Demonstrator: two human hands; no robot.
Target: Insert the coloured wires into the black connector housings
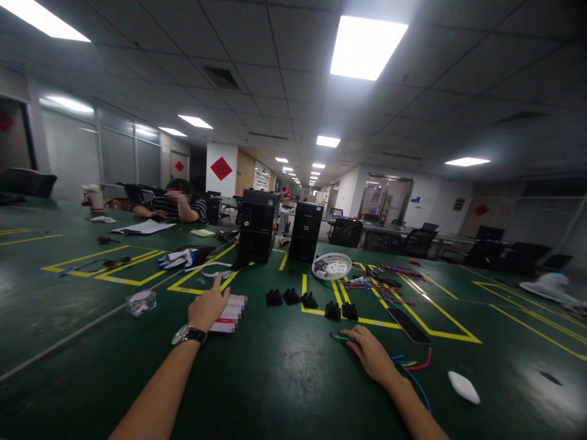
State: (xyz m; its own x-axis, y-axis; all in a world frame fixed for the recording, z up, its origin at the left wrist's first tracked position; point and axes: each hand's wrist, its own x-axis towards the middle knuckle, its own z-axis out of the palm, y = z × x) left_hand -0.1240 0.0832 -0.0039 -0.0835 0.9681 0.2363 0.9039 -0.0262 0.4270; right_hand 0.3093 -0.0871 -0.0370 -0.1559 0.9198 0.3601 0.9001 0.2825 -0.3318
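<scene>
My left hand [208, 307], with a watch on the wrist, reaches over the left edge of a pink-and-white printed card [230, 313]. Its index finger is stretched out and the thumb stands apart; nothing shows in its grasp. Just beyond the fingertip lies a small whitish item [223, 275] near a white strap. On the right, my right hand [367, 351] lies low on the table, its fingers closed over a green wire [339, 337] whose end sticks out to the left. Blue, yellow and red wires [417, 365] emerge beside that wrist. Several small black parts [309, 299] stand in a row between the hands.
Two black computer towers [257, 226] stand ahead. A white basket [331, 267], bundles of wires [389, 278], a phone [409, 326] and a white rounded object [463, 387] lie rightward. Leftward are gloves [177, 259] and a clear box [141, 302]. A person [172, 205] sits across the table.
</scene>
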